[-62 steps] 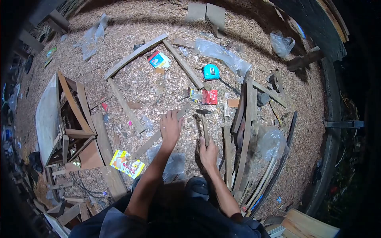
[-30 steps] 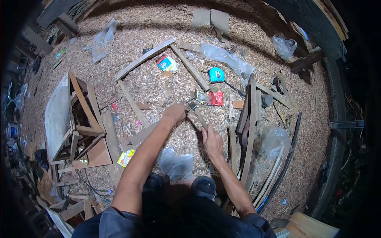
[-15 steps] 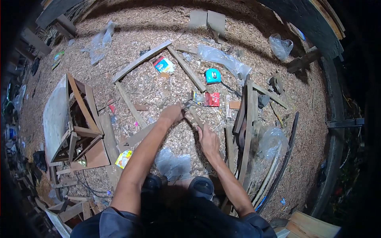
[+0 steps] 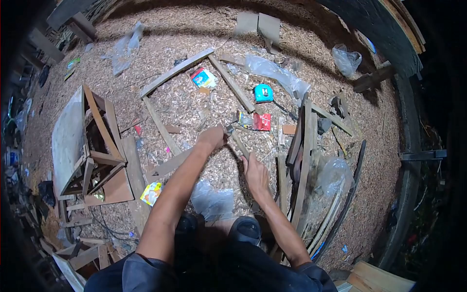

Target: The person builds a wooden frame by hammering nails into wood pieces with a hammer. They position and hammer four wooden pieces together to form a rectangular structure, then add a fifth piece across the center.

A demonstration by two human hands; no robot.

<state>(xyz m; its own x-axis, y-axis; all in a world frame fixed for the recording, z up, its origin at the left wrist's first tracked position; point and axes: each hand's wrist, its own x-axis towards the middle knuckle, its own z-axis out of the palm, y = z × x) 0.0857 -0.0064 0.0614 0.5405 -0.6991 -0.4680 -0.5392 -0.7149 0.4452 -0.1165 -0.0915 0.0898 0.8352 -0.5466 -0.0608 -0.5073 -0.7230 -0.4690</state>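
Between my hands is a hammer point(image 4: 238, 141) with a metal head and a wooden handle, slanting down to the right. My right hand point(image 4: 256, 174) is closed around the lower end of the handle. At the other end, my left hand point(image 4: 212, 138) is closed at the hammer's head, its fingertips partly hidden. Just beyond the head lie a red packet point(image 4: 262, 122) and a yellow-and-dark packet point(image 4: 244, 119). A turquoise tape measure point(image 4: 263, 92) rests farther out. Past my left hand, wooden strips point(image 4: 176, 72) form an open-sided frame on the ground.
A wooden piece with a pale panel point(image 4: 68, 138) stands at left. Long boards point(image 4: 305, 160) lie right of my right hand, beside clear plastic point(image 4: 334, 175). A plastic sheet point(image 4: 212, 200) lies before my shoes point(image 4: 245, 229). Wood shavings point(image 4: 374, 170) cover the ground.
The view has shifted slightly. Both hands stay in nearly the same place on the hammer, and the things on the ground have not moved.
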